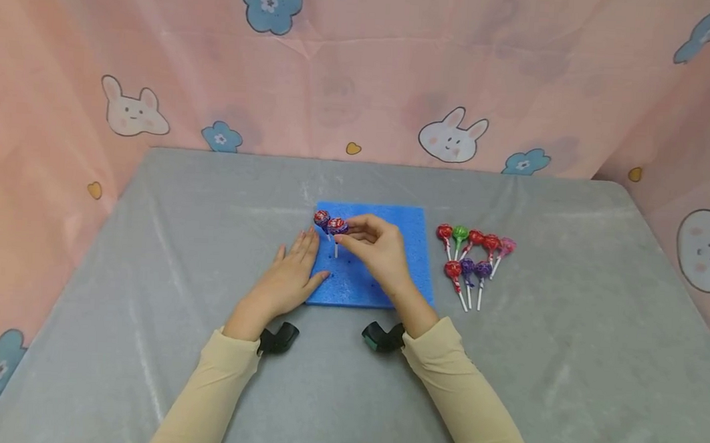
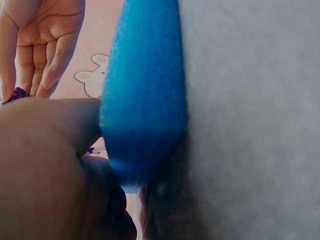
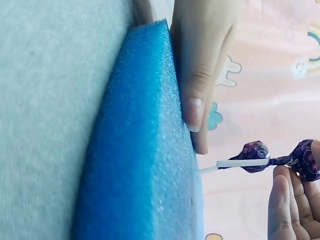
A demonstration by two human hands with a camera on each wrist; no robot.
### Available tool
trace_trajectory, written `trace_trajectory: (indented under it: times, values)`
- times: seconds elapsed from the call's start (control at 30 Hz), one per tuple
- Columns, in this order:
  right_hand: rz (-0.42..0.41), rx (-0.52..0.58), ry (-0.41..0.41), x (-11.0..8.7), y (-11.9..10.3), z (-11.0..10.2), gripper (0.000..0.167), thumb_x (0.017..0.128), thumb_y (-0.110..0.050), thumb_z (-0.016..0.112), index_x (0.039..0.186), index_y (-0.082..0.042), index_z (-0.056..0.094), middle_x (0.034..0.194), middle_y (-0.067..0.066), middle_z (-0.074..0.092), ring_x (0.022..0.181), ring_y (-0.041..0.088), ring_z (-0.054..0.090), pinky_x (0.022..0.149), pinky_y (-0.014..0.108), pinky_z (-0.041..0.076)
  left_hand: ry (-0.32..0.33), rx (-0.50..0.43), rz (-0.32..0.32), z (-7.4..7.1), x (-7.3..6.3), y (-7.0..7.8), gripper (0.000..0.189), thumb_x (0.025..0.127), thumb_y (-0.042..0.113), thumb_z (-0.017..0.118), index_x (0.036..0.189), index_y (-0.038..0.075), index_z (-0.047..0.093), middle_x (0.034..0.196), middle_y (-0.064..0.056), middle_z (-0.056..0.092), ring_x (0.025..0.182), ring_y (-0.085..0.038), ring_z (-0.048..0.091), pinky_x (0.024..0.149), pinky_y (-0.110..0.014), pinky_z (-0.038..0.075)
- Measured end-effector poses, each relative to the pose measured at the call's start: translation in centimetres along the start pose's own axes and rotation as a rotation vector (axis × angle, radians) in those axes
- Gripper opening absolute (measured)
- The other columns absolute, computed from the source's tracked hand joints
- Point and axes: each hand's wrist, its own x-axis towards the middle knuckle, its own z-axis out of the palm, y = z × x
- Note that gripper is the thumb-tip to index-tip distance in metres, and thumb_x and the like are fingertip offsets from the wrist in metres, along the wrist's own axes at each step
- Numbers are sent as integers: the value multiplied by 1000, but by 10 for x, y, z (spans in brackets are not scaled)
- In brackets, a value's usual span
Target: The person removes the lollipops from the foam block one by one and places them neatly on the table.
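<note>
A blue foam block (image 1: 351,291) with small dark holes in its top lies on the table. My left hand (image 1: 286,278) rests along its left side, fingers straight and thumb on the top face. Near the far left corner a lollipop (image 1: 322,218) in a purple and red wrapper stands with its stick in the foam. Just right of it, my right hand (image 1: 380,249) pinches a similar lollipop (image 1: 337,226) by its wrapped head between thumb and fingers. Its white stick (image 3: 242,163) points down at the foam, the free end close over the surface.
Right of the block several lollipops lie in two loose rows on the grey table (image 1: 566,326), among them a green one (image 1: 460,233), a pink one (image 1: 507,245) and a purple one (image 1: 482,269). A pink printed curtain (image 1: 363,68) hangs behind the table.
</note>
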Motion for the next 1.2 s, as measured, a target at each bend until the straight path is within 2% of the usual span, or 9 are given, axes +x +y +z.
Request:
trace_trajectory:
  times: [0.57,0.97,1.2]
  values:
    - [18,11,13,-8,-4,-9,24,81,-5,74,102,5,67,94,16,69,83,19,67,73,27,53,-6,26,-3,2,0,-2,71,101,38,38,150,-1,4,156,-15,0,143,-29,0,111,-54,5]
    - [56,29,42,-15,0,-18,24,81,-4,73,102,6,67,93,17,69,78,11,66,68,23,52,-2,25,5,4,2,-1,71,101,39,38,150,0,3,156,-14,0,143,-28,0,112,-54,5]
    - [72,123,51,-13,1,-24,24,81,2,71,102,11,65,90,13,68,78,9,66,73,25,53,3,30,10,4,2,-3,71,101,38,38,149,-1,3,156,-15,0,143,-29,0,111,-54,5]
